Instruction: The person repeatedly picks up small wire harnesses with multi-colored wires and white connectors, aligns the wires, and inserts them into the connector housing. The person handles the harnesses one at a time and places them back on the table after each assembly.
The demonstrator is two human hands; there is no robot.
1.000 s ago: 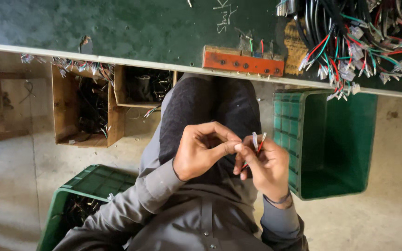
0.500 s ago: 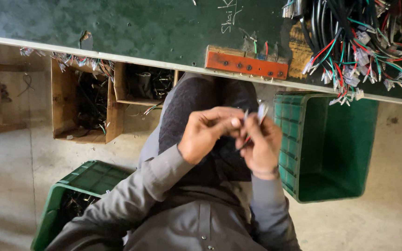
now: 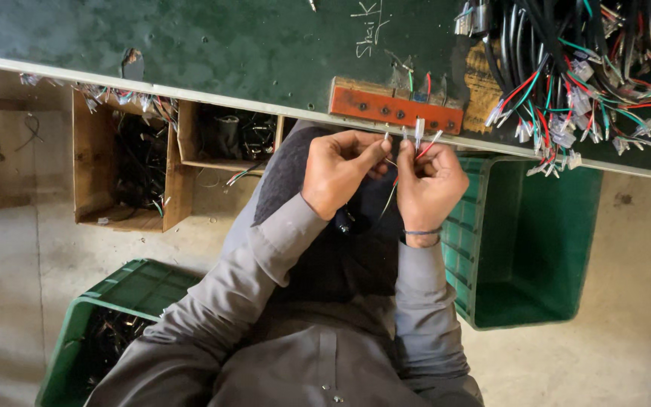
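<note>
we've got our left hand and right hand up close together, both pinched shut on a small bunch of thin wires held between them, just short of the tabletop edge. the wires show red, white and green strands with pale tips poking up past our fingertips; one green strand trails down between the hands. how many strands sit inside the grip we can't tell, the fingers cover them. just beyond the hands lies one orange block. further right, a big wire tangle is cut off at the frame. two green crates: one right of the hands, one lower left.
</note>
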